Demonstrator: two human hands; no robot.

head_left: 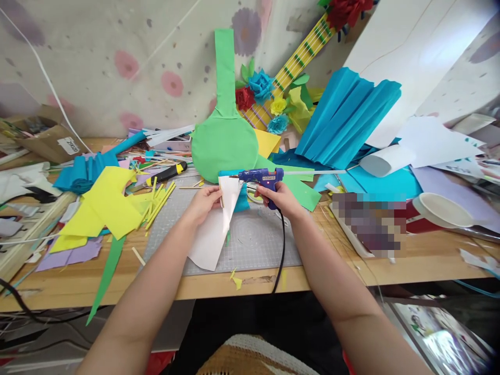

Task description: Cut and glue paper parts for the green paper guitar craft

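A blue hot glue gun (255, 176) is gripped in my right hand (282, 198), with a clear glue stick (312, 172) poking out of its back and its nozzle pointing left. My left hand (206, 203) pinches a folded piece of white paper (213, 234) by its upper edge. The nozzle is at the top of that paper; whether it touches, I cannot tell. Part of a blue paper piece (242, 200) shows behind the white one. Just beyond stands a green paper-covered shape (224, 143) with a round body and a straight neck.
Under my hands lies a grey cutting mat (261, 250). Yellow paper (111, 203) and a utility knife (167, 173) are on the left. Blue crepe paper (344, 120), a red cup (414, 216) and a decorated yellow guitar shape (300, 57) are toward the right. A black cord (282, 255) hangs over the table edge.
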